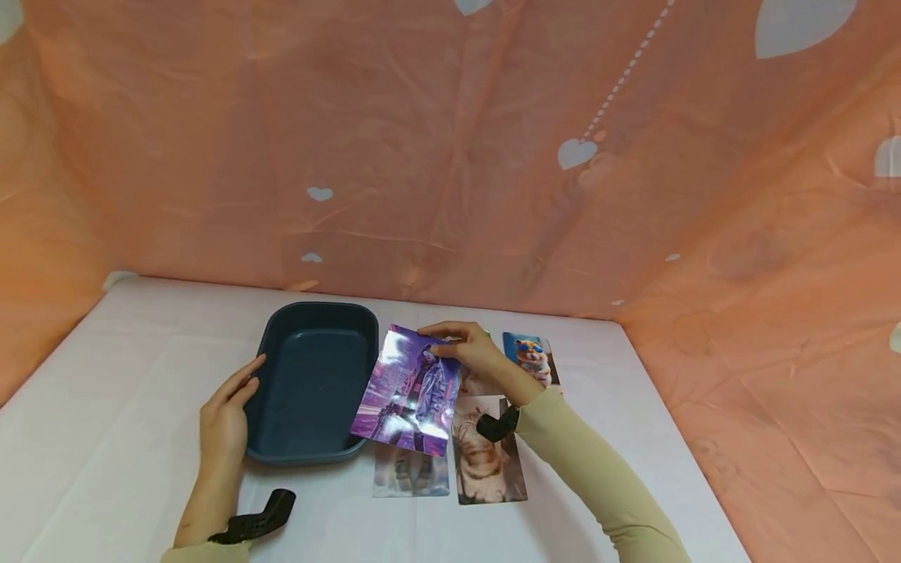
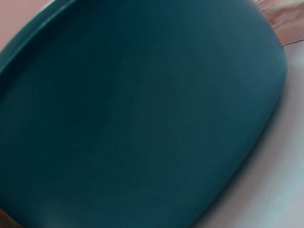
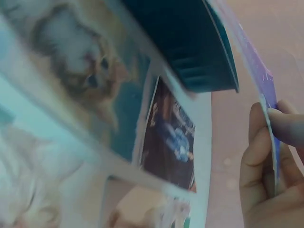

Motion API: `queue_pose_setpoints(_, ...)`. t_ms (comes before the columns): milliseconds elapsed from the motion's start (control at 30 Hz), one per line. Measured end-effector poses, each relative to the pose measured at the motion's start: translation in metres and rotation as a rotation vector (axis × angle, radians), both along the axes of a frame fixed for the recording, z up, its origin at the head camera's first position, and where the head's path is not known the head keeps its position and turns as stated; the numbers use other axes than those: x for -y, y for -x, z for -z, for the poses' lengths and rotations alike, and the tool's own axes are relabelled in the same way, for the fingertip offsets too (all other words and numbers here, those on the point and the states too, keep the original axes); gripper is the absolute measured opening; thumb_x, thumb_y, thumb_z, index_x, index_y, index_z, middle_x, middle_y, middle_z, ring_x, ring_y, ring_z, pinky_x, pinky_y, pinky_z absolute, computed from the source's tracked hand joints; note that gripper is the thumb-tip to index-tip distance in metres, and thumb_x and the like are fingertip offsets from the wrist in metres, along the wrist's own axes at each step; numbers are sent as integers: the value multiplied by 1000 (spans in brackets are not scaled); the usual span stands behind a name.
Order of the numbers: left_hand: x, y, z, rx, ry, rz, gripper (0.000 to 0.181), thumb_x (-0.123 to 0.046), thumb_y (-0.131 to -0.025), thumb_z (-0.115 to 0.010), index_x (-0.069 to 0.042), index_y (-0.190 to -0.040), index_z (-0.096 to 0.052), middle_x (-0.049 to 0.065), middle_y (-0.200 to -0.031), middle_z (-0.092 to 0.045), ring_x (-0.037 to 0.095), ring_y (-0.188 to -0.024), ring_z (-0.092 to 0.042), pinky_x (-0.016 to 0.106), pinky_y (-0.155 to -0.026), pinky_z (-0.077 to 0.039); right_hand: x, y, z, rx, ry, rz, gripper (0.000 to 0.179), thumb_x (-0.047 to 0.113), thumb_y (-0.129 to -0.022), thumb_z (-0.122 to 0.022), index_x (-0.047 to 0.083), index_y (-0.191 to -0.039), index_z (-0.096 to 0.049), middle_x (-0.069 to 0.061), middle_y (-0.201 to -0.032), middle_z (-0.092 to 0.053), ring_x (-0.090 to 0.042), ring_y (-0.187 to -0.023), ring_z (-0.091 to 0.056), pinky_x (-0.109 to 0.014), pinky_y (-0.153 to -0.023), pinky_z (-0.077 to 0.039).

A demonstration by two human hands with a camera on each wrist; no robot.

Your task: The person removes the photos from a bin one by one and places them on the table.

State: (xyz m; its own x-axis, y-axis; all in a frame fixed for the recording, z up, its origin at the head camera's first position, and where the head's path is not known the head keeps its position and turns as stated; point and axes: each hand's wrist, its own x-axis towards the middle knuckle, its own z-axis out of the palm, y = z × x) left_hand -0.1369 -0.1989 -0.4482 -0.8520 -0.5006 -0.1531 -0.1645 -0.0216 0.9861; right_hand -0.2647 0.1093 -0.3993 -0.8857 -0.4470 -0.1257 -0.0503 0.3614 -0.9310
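My right hand (image 1: 473, 348) pinches a glossy purple picture card (image 1: 408, 391) by its upper right edge. The card is held over the right rim of a dark blue rectangular tray (image 1: 320, 391). In the right wrist view, the thumb and fingers of the right hand (image 3: 266, 166) are on opposite faces of the purple card (image 3: 268, 88), seen nearly edge-on. My left hand (image 1: 224, 418) touches the tray's left rim with fairly straight fingers. The left wrist view is mostly filled by the tray's outer wall (image 2: 152, 109).
Several picture cards lie right of the tray: a hamster-like animal in sunglasses (image 1: 531, 356), a brownish card (image 1: 486, 461) and a pale one (image 1: 411, 477) partly under the held card. The right wrist view shows a kitten card (image 3: 90, 66) and a dark card (image 3: 168, 137). An orange cloth (image 1: 422, 156) hangs behind.
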Motion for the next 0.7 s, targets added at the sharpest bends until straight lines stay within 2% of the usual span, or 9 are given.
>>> queue_pose_setpoints(67, 0, 0, 1, 5, 3, 0, 37, -21, -102, -42, -15, -137, -55, -17, -130, -53, 0, -119, -41, 21, -109, -26, -6, -1, 2, -2, -9, -9, 34, 6, -89, -65, 13, -122, -67, -3, -131, -61, -21, -113, -57, -32, -86, -51)
queue_pose_setpoints(200, 1, 0, 1, 8, -3, -3, 37, -21, -102, -42, -15, -137, -55, -18, -130, -53, 2, -121, -41, 21, -109, -25, -20, -4, 6, -57, -47, -53, 36, 6, -90, -64, 9, -126, -64, -8, -136, -57, -26, -127, -49, -40, -100, -45)
queue_pose_setpoints(300, 1, 0, 2, 8, -14, -4, 37, -21, -102, -42, -15, -137, -55, -18, -127, -53, 2, -121, -40, 22, -110, -24, -30, -6, 7, -58, -38, -76, 39, 5, -90, -63, 5, -129, -60, -11, -138, -55, -29, -130, -46, -45, -103, -43)
queue_pose_setpoints(567, 0, 1, 1, -13, -41, -17, 36, -18, -101, -46, -13, -135, -56, -25, -119, -56, 0, -120, -41, 18, -108, -24, -56, -9, 11, -15, -17, -97, 44, 2, -91, -60, -1, -134, -53, -17, -145, -45, -31, -134, -42, -45, -103, -43)
queue_pose_setpoints(700, 0, 1, 1, -18, -56, -18, 36, -18, -101, -46, -12, -135, -57, -25, -119, -56, 1, -122, -41, 18, -108, -24, -69, -10, 12, -30, -59, -97, 41, 1, -92, -59, -1, -133, -54, -19, -141, -49, -33, -131, -45, -42, -100, -45)
